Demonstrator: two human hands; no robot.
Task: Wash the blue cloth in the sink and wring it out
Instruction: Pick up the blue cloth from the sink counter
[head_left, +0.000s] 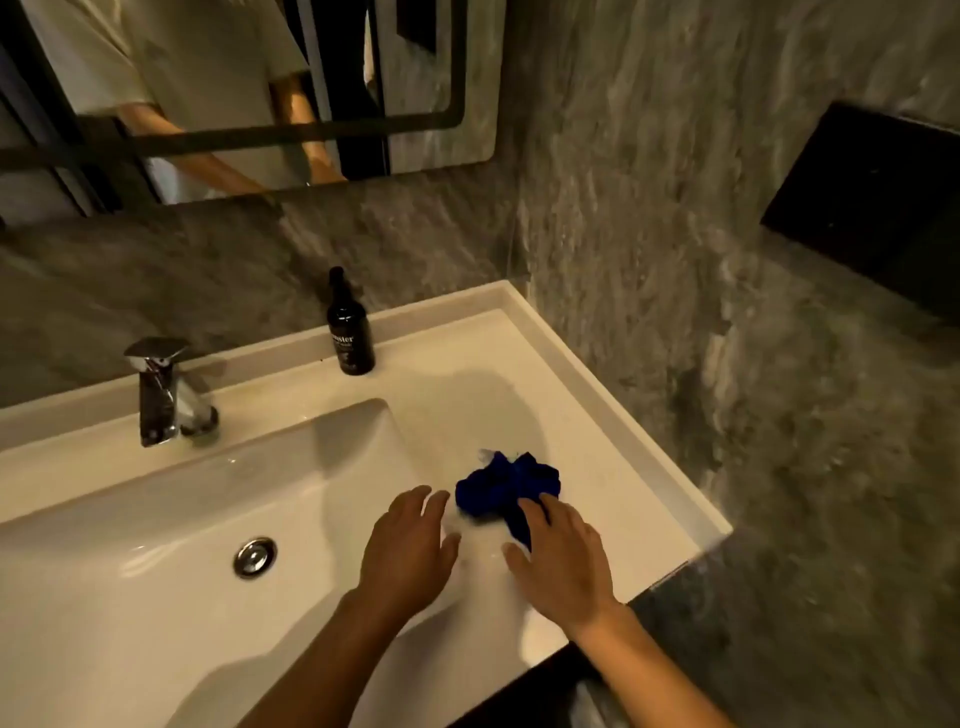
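At the bottom of the frame two bare forearms reach up and forward over a white sink (597, 384). The left hand (410, 551), low centre, is spread palm down with fingers apart and holds nothing; its fingertips lie just beside the left edge of the blue cloth (506, 486), and whether they touch it cannot be told. The right hand (563, 558), just right of it, is also flat with fingers loosely spread, its fingertips resting on the near end of the cloth without closing round it. The cloth sits crumpled in a bunch on the flat white ledge to the right of the basin, right of centre in the frame, not in the bowl. In the basin to the lower left is a round chrome drain plug (254, 557). Farther back, at centre left, a chrome tap (163, 389) stands on the rear rim, and to its right a dark bottle (349, 330) stands upright against the grey marbled wall (675, 208). In the upper left a mirror (234, 93) reflects a pale shirt and an arm.
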